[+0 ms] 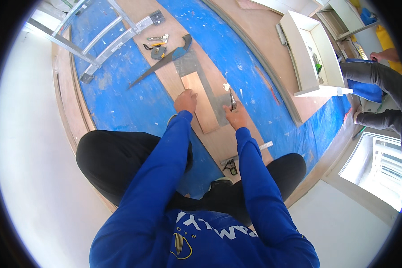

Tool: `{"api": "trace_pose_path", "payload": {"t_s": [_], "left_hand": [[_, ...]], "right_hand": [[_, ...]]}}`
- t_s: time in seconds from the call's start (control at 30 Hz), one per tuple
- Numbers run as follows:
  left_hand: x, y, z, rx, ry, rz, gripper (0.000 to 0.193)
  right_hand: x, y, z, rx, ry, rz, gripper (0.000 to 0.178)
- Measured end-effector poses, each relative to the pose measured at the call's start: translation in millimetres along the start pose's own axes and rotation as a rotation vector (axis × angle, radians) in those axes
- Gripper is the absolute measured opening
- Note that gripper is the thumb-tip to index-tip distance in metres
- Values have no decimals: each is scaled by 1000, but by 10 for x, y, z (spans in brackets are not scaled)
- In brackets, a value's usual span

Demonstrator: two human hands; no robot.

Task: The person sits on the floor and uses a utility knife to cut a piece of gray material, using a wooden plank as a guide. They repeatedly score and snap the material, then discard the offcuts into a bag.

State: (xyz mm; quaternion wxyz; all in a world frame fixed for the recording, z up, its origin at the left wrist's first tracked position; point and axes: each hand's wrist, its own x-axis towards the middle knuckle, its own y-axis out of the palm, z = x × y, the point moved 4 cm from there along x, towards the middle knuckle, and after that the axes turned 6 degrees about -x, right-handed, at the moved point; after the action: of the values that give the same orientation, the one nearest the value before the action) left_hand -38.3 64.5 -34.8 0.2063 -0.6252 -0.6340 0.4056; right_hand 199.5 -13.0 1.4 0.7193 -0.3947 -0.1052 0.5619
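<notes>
A short light-brown wood piece [203,103] lies on a longer plank between my knees. My left hand [186,101] is closed at its left edge, fingers curled over it; the fingertips are partly hidden. To the right of the wood piece, my right hand [236,117] is closed around a slim metal knife [232,102], its tip pointing away from me. A handsaw [161,63] with a blue-grey handle lies beyond my left hand, its blade slanting toward the left. Closer to me, a combination square [230,161] rests on the plank, partly behind my right forearm.
A tape measure [157,52] and small hand tools [158,39] lie near the saw. An aluminium ladder [103,42] stands far left. Blue sheeting [120,100] covers the floor. A white drawer box [306,58] and another person's dark-trousered legs [377,78] are at the right.
</notes>
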Motion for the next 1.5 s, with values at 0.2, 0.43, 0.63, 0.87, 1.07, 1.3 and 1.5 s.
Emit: {"api": "trace_pose_path", "payload": {"t_s": [0.2, 0.43, 0.63, 0.87, 1.07, 1.3, 1.5], "left_hand": [[-267, -66, -25, -14, -452, -21, 62], [-225, 13, 151, -21, -543, -25, 75], [-194, -6, 189, -72, -528, -33, 76], [-162, -45, 162, -102, -551, 9, 79], [-55, 55, 284, -117, -438, -23, 80], [-106, -125, 255, -145, -530, 69, 80], [-127, -159, 390, -244, -538, 71, 82]], "right_hand": [[373, 498, 224, -76, -176, -12, 42], [509, 896, 495, -161, -78, 58, 66], [515, 916, 638, -227, 91, 116, 80], [671, 889, 669, -332, 145, 172, 93], [813, 854, 599, -412, 47, 130, 91], [760, 753, 824, -386, 114, 179, 76], [918, 831, 771, -202, 161, 463, 72]]}}
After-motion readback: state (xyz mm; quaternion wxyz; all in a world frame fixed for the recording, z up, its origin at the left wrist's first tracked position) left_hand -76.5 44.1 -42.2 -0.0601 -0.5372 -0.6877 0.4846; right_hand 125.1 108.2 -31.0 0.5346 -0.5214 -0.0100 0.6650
